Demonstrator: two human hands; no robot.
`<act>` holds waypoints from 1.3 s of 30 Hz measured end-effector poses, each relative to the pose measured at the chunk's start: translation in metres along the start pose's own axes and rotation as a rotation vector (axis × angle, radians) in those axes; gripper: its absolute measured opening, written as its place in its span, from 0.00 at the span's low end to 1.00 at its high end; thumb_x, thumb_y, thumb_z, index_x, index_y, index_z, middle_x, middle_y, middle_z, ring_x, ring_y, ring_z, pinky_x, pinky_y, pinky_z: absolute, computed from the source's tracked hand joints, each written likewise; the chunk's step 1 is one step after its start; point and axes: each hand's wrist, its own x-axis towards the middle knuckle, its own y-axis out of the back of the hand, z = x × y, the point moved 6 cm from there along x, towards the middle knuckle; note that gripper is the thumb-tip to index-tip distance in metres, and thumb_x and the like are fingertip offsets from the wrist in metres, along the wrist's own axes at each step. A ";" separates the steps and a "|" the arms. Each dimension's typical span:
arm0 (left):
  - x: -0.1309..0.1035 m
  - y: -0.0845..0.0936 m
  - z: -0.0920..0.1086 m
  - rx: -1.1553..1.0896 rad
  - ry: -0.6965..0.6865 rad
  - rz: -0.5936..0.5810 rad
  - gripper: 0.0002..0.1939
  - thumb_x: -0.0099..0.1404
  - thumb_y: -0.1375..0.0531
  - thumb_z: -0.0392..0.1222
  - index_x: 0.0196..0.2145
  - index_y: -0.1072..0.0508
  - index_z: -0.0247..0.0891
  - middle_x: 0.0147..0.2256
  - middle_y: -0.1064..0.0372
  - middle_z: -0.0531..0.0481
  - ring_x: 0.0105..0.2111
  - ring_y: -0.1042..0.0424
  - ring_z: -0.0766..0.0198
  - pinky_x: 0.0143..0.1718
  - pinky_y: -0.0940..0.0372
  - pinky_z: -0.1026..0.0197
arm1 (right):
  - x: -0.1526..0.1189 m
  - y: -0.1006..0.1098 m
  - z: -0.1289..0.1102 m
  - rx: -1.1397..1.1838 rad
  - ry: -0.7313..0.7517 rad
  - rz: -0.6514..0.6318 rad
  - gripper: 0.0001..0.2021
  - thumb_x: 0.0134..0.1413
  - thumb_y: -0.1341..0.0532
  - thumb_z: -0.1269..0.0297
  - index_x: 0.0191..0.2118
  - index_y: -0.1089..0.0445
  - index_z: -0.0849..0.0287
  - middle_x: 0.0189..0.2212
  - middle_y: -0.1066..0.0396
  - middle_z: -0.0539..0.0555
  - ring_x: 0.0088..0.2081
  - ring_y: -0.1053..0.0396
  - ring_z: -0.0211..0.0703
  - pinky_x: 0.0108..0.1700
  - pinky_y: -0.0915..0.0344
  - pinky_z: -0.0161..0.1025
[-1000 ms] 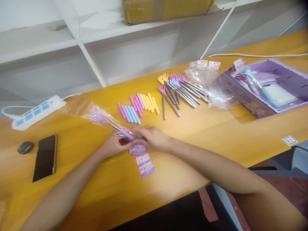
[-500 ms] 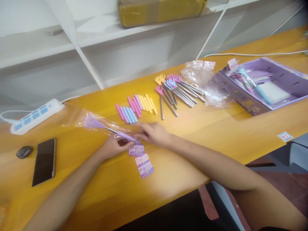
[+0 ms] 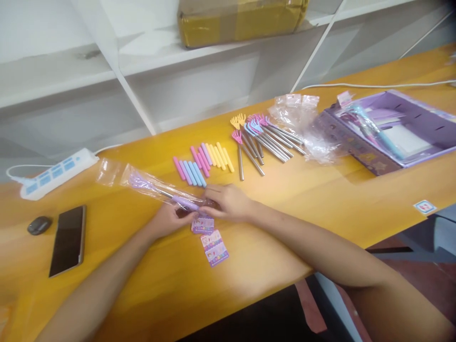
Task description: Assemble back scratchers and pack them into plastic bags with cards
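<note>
A purple back scratcher (image 3: 185, 203) with a claw head lies inside a clear plastic bag (image 3: 109, 172). My left hand (image 3: 170, 221) is closed around the lower part of its handle from the near side. On the far side, my right hand (image 3: 230, 203) pinches the bag at the handle's end, thumb against it; its other fingertips are partly hidden. Just below the hands lie small purple printed cards (image 3: 214, 248), some of them partly covered. Beyond the hands are several loose handle sleeves (image 3: 192, 172) in pink, blue, lilac and yellow.
Several metal back scratchers (image 3: 272, 142) with coloured claws lie at the back, beside empty clear bags (image 3: 302, 118). A purple box (image 3: 359, 145) stands at right. At left are a power strip (image 3: 59, 173), a mouse (image 3: 39, 225) and a phone (image 3: 67, 241). A shelf holds a taped carton (image 3: 245, 23).
My right thumb and fingers have closed in on the handle's end. My left hand keeps its grip. The whole view has shifted slightly.
</note>
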 end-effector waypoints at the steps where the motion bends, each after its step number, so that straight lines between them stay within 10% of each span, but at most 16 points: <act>1: 0.000 0.001 0.001 0.004 0.000 0.009 0.15 0.67 0.33 0.50 0.46 0.16 0.39 0.43 0.16 0.47 0.41 0.17 0.51 0.43 0.23 0.55 | 0.000 -0.002 -0.001 -0.001 0.010 -0.004 0.20 0.73 0.42 0.47 0.39 0.28 0.61 0.35 0.27 0.53 0.32 0.35 0.36 0.33 0.46 0.35; 8: 0.001 0.010 0.003 -0.122 -0.071 0.091 0.18 0.70 0.36 0.56 0.38 0.17 0.38 0.38 0.17 0.46 0.39 0.19 0.53 0.46 0.25 0.53 | 0.002 -0.006 -0.004 0.155 0.088 -0.028 0.17 0.76 0.44 0.55 0.39 0.26 0.62 0.33 0.28 0.53 0.33 0.33 0.36 0.36 0.42 0.33; 15: 0.009 0.057 -0.024 -0.924 -0.022 0.735 0.19 0.64 0.32 0.59 0.34 0.26 0.39 0.28 0.26 0.56 0.23 0.30 0.70 0.26 0.32 0.67 | -0.003 -0.009 -0.031 0.237 0.160 -0.199 0.18 0.75 0.43 0.52 0.39 0.25 0.60 0.33 0.26 0.52 0.31 0.32 0.35 0.34 0.42 0.35; 20: 0.013 0.060 -0.021 -1.010 0.105 0.688 0.14 0.64 0.32 0.48 0.30 0.33 0.39 0.19 0.37 0.63 0.10 0.54 0.77 0.12 0.53 0.67 | -0.007 -0.011 -0.038 0.121 0.180 -0.245 0.21 0.77 0.48 0.51 0.39 0.27 0.60 0.33 0.27 0.53 0.30 0.35 0.35 0.33 0.47 0.37; 27: 0.007 0.051 -0.024 -0.819 0.105 0.709 0.12 0.57 0.31 0.45 0.27 0.30 0.38 0.21 0.34 0.59 0.17 0.37 0.72 0.19 0.39 0.68 | -0.004 -0.015 -0.016 -0.093 0.066 -0.291 0.29 0.61 0.36 0.34 0.43 0.30 0.61 0.41 0.29 0.55 0.32 0.38 0.38 0.33 0.49 0.37; 39: 0.005 0.027 -0.006 -0.430 0.003 0.257 0.30 0.71 0.38 0.59 0.17 0.31 0.38 0.21 0.28 0.48 0.19 0.31 0.66 0.23 0.37 0.64 | 0.003 -0.009 0.003 0.309 -0.121 -0.291 0.07 0.67 0.34 0.63 0.44 0.28 0.61 0.39 0.27 0.52 0.36 0.33 0.36 0.40 0.39 0.34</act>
